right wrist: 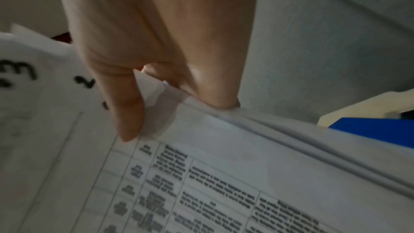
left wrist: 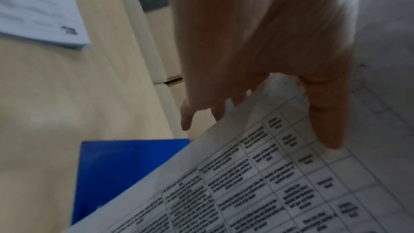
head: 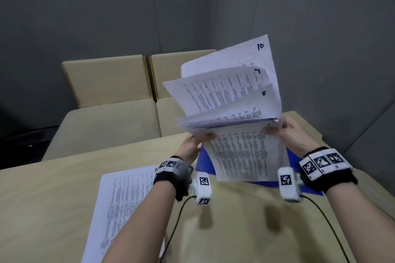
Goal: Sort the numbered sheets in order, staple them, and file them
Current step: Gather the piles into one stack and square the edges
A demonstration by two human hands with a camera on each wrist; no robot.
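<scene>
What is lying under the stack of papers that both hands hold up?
A flat blue folder lies on the beige table beneath the raised stack of printed white sheets. Its middle is covered by them.

Office: desk (head: 53, 194); upholstered chairs (head: 111, 100); grey partitions (head: 85, 6)

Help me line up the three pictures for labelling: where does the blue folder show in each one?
Head: the blue folder lies on the table, mostly covered by the held sheets.
Left wrist: lower left, beside the sheets.
Right wrist: right edge, behind the sheets.
Shared landmark: the printed sheets.
</scene>
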